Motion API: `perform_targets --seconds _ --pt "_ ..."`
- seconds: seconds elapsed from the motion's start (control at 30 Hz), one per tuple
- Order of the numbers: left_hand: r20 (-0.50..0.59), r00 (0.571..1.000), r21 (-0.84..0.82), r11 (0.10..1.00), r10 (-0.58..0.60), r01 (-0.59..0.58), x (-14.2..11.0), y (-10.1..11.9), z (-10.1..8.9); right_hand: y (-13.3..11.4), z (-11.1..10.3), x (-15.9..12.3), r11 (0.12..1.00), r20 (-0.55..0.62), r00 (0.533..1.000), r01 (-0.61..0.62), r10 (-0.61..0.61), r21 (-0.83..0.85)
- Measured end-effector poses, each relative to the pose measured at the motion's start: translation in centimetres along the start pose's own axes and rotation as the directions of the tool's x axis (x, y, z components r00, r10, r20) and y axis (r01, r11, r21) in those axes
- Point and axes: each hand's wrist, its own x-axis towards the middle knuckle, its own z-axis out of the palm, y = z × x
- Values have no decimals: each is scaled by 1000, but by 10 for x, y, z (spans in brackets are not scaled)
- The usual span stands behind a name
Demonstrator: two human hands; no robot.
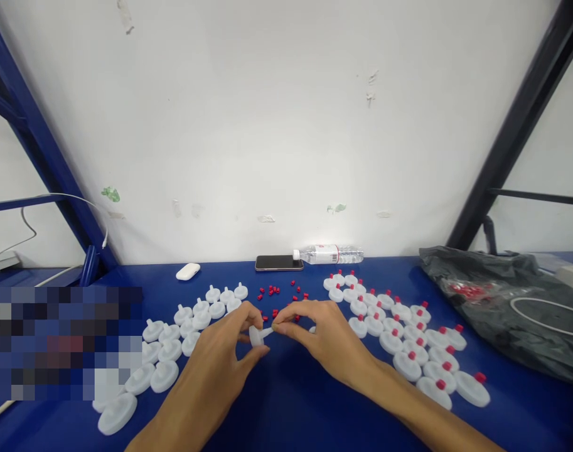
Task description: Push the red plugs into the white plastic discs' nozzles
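Here, your blue table (277, 414) bore plain discs (169, 350) and red-capped discs (390, 342)

Between them, your left hand (223, 348) pinched a tilted white disc (255, 336); your right hand (321, 333) closed fingertips at its stem's end, grip hidden. Loose red caps (273, 289) lay behind.

Scuffed white wall (277, 125), blue tabletop (277, 402), slanting blue post (44, 135), dark post (519, 125)
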Motion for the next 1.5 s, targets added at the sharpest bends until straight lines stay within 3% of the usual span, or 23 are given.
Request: perform_targets --seconds 0.2,0.33,0.5,0.6,0.67,0.87,0.97,1.07,1.17,1.3,1.4,1.5 --pt "-49 997 -79 995 64 -68 -4 6 0 1 -2 0 949 10 996 -90 91 301" --pt "-134 977 -102 978 168 -182 -10 12 -2 -2 -12 0 765 186 967 -252 174 593" --pt "-243 923 -45 947 299 -319 -15 23 -2 -7 -13 -3 497 380 924 -353 51 793" --pt "-242 911 -31 936 334 -351 -14 25 -1 -10 -11 -4 414 452 891 -423 30 806" --pt "-229 912 -17 935 341 -354 -14 24 0 -10 -9 -4 404 463 886 -436 32 805" --pt "-222 884 30 909 412 -417 -14 26 3 -3 -6 -6 464 405 910 -396 87 792" --pt "-206 891 13 911 405 -411 -14 27 4 -1 -6 -6 498 403 908 -403 114 768" --pt "-150 939 7 950 309 -312 -13 22 6 -2 -5 -5 544 433 894 -423 117 725" --pt "-58 994 52 994 94 -91 -10 14 9 -3 -1 -4 672 380 912 -378 152 637" --pt "22 999 128 991 -35 32 -5 6 15 -2 3 -5 956 125 985 -146 117 256" --pt "77 994 181 982 -74 59 -3 5 18 -3 3 -7 998 90 995 -46 50 -51" --pt "126 989 242 969 -82 50 -2 4 17 -3 2 -9 980 105 994 -2 24 -201"
